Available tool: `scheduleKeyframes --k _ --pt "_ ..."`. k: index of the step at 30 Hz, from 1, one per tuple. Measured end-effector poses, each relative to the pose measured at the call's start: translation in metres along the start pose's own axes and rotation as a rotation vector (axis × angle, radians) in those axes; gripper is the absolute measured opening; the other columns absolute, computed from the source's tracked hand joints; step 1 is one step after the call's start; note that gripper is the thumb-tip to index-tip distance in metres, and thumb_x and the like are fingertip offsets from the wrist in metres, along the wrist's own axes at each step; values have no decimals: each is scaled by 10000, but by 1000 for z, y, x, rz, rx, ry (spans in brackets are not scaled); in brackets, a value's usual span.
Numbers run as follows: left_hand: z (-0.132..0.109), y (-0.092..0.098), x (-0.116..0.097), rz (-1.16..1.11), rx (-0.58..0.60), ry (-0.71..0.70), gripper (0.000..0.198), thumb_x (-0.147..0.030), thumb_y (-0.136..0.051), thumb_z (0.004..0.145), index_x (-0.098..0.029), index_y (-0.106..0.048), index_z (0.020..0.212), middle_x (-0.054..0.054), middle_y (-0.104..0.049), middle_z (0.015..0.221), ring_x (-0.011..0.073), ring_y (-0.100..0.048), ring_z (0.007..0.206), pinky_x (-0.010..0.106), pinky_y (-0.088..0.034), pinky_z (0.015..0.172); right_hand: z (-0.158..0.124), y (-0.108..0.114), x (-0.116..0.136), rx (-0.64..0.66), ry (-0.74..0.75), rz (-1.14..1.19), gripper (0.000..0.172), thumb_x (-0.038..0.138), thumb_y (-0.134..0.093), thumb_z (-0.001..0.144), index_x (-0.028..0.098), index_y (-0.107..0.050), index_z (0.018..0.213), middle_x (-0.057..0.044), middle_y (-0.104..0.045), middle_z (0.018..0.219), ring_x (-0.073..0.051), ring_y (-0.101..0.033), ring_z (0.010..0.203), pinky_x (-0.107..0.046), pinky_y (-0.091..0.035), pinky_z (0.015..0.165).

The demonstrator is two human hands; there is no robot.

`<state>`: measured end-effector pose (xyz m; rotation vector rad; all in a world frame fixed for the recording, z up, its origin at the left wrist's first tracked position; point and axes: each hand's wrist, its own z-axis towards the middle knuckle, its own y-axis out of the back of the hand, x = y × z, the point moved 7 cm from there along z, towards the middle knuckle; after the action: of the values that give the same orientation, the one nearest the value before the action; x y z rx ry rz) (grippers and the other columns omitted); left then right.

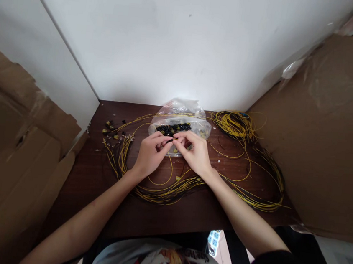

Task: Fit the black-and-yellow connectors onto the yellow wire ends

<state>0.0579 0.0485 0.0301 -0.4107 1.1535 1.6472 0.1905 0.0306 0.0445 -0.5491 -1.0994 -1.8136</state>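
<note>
By the left hand (150, 152), a small, slim, dark piece (170, 140), yellowish at its right end, is pinched between fingertips over a clear bag (182, 106); that end is pinched by the right hand (196, 151), beyond which yellow wire (232, 125) is coiled.

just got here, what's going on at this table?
A person has both hands together over the table. The left hand pinches a small dark piece, and the right hand's fingertips meet it; exactly what they grip is too small to tell. Just beyond is a clear plastic bag with black pieces in it. A yellow-and-black wire bundle curves across nearer the person, and a yellow wire coil lies at the far right.
</note>
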Motion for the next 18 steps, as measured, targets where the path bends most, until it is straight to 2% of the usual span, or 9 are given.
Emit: scheduleKeyframes --k 4,18 --pt "-1 -2 -1 0 11 -8 131 -198 -577 809 -124 -676 852 -11 -478 661 91 -433 569 224 -350 535 0 -2 1 18 23 -7 97 221 -566 821 177 -649 846 -11 -602 753 -111 -545 658 -243 -447 616" --pt "-1 -4 -5 1 55 -21 133 -208 -556 825 -140 -670 835 1 -497 714 91 -452 584 224 -362 536 1 0 2 -14 -8 5 114 222 -554 819 167 -641 772 -7 -602 707 -103 -533 628 -229 -427 585"
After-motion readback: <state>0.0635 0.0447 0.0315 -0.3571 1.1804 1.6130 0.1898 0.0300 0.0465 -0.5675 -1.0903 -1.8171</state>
